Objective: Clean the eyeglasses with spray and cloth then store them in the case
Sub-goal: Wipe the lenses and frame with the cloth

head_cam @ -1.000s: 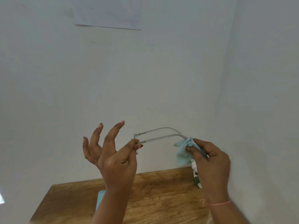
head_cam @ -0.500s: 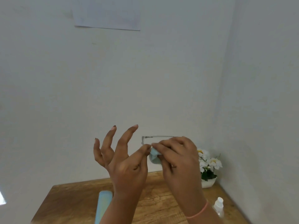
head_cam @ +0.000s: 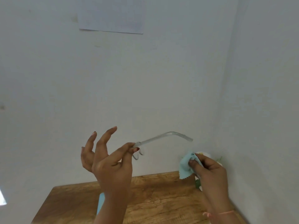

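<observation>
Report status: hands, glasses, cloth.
Left hand pinches eyeglasses by the frame, held up. Right hand grips cloth, apart from eyeglasses. Nothing between them.

Your left hand (head_cam: pixel 111 165) pinches the clear eyeglasses (head_cam: pixel 161 139) at the hinge end between thumb and forefinger, the other fingers spread upward, one temple arm reaching right toward the wall. Your right hand (head_cam: pixel 210 170), apart from the glasses, grips the bunched light-blue cloth (head_cam: pixel 186 165). Below lies the wooden table (head_cam: pixel 153 196), with a light-blue case (head_cam: pixel 100 202) showing beside your left forearm.
</observation>
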